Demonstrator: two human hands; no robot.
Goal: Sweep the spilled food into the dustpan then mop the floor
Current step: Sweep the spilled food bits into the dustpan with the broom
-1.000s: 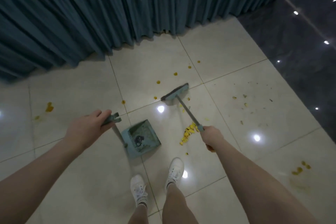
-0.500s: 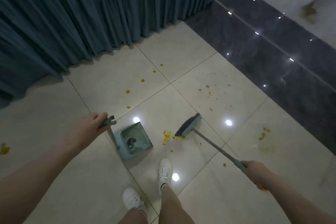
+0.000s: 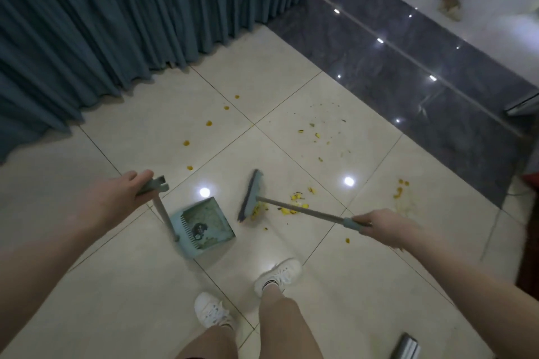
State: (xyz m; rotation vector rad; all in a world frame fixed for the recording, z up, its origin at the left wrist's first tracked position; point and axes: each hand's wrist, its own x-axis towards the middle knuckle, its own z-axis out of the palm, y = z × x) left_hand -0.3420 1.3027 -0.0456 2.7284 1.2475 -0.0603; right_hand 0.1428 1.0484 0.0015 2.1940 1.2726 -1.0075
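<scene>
My left hand (image 3: 116, 201) grips the top of the long upright handle of a teal dustpan (image 3: 204, 227), which rests on the pale tile floor with its mouth facing right. My right hand (image 3: 385, 226) grips the end of a teal broom's handle. The broom head (image 3: 250, 195) stands on the floor just right of the dustpan mouth. Yellow food bits (image 3: 291, 207) lie under and right of the broom head. More yellow crumbs (image 3: 316, 135) are scattered farther away, and single drops (image 3: 208, 123) trail off toward the curtain.
A teal curtain (image 3: 116, 23) hangs along the far left. A dark glossy floor strip (image 3: 408, 73) runs diagonally at the right. Another yellow patch (image 3: 401, 192) lies near that strip. My white shoes (image 3: 277, 274) stand just behind the dustpan. A grey object (image 3: 407, 347) lies at the bottom right.
The broom head has swept left to just beside the dustpan mouth, and now stands more upright in view. The yellow pile lies spread behind it. My right hand moved up and left.
</scene>
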